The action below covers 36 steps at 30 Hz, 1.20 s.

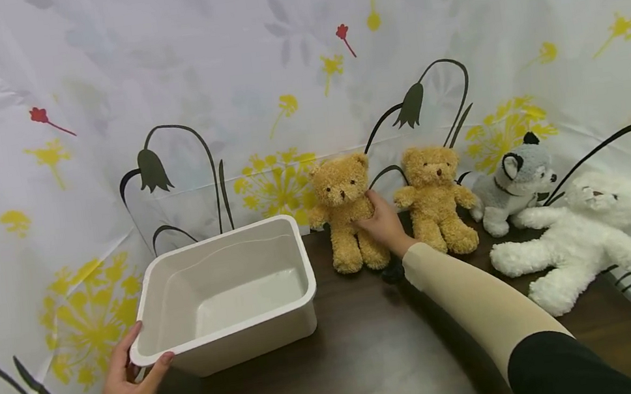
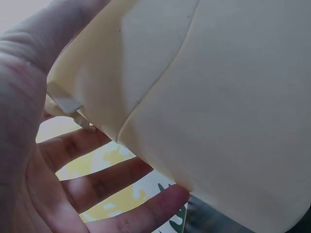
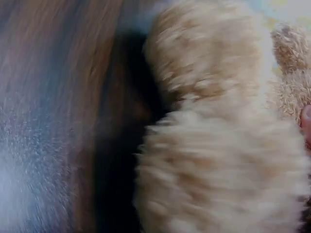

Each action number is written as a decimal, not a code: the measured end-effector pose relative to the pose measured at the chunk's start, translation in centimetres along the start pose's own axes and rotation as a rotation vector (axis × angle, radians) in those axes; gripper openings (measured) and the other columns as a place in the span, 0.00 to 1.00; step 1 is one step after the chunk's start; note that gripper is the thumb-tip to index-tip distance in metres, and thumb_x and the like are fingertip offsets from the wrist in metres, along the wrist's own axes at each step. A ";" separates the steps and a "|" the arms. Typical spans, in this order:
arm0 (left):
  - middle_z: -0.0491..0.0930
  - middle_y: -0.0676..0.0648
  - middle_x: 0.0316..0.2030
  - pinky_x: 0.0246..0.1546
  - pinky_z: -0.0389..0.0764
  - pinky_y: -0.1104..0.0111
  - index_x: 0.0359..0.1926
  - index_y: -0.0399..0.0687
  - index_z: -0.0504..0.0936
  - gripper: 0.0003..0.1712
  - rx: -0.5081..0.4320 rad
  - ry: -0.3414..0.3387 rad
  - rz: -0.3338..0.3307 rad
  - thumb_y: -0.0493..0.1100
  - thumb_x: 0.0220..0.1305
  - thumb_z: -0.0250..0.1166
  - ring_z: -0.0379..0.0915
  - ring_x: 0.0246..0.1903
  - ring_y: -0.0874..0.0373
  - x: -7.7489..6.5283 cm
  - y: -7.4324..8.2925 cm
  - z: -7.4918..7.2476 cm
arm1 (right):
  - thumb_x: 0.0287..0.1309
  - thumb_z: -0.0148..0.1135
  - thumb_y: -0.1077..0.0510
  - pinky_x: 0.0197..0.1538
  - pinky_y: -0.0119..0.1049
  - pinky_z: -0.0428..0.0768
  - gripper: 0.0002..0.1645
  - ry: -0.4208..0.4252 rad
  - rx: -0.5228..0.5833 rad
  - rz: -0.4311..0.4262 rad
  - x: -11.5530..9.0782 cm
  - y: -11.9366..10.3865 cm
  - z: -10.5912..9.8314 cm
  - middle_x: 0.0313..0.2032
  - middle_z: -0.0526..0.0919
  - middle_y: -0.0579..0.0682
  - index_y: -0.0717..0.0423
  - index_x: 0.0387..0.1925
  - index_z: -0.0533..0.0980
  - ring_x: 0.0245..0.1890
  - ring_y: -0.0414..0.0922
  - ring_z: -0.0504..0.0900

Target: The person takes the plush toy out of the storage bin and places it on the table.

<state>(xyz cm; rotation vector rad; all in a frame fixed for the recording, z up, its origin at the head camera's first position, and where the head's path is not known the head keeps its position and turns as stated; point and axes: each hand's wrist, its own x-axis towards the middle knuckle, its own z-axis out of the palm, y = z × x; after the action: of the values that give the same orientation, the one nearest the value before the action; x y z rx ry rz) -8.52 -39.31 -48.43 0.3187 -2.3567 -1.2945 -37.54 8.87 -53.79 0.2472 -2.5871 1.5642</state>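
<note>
My left hand point(image 1: 128, 392) holds a white plastic bin point(image 1: 283, 321) at its near left corner, thumb by the rim. In the left wrist view its fingers point(image 2: 146, 211) spread along the bin's outer wall. The bin's inside is bare and it sits on the dark table. To its right, my right hand point(image 1: 382, 223) grips a tan teddy bear point(image 1: 340, 187) by its side. The bear is upright near the back of the table, facing me. Its blurred fur point(image 3: 218, 170) fills much of the right wrist view. A second tan teddy bear point(image 1: 436, 198) sits just right of that hand.
Farther right are a grey-and-white plush dog point(image 1: 511, 183) and a white plush bear point(image 1: 577, 240) leaning back near the table's right edge. A flower-printed sheet point(image 1: 250, 47) hangs behind the dark wooden table point(image 1: 349, 377). A small black object point(image 1: 392, 273) lies under my right forearm.
</note>
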 end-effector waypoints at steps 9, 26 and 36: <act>0.69 0.51 0.66 0.48 0.72 0.90 0.76 0.58 0.63 0.47 -0.020 0.000 0.009 0.30 0.60 0.72 0.72 0.53 0.76 0.0 -0.1 -0.6 | 0.61 0.72 0.57 0.57 0.50 0.83 0.60 -0.102 0.229 0.123 0.0 0.5 1.5 0.82 0.37 0.51 0.40 0.81 0.43 0.61 0.60 0.79; 0.68 0.48 0.67 0.45 0.76 0.88 0.77 0.58 0.61 0.47 -0.145 -0.026 -0.040 0.29 0.62 0.69 0.71 0.55 0.74 0.3 -0.3 0.1 | 0.66 0.65 0.53 0.77 0.60 0.55 0.50 0.140 -0.365 -0.168 -4.6 -4.6 -0.1 0.79 0.48 0.62 0.57 0.80 0.49 0.81 0.58 0.43; 0.66 0.45 0.68 0.47 0.74 0.89 0.79 0.60 0.58 0.47 -0.156 -0.049 -0.062 0.32 0.65 0.68 0.69 0.56 0.76 1.1 -1.0 0.3 | 0.68 0.64 0.51 0.74 0.64 0.58 0.42 0.262 -0.242 -0.285 -12.0 -8.2 -8.8 0.78 0.52 0.54 0.50 0.77 0.56 0.80 0.57 0.49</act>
<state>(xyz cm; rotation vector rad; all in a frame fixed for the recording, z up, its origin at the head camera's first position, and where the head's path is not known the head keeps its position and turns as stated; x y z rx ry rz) -9.65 -40.07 -49.11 0.3166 -2.2853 -1.5212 -24.12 13.88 -44.67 0.3446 -2.3813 1.0983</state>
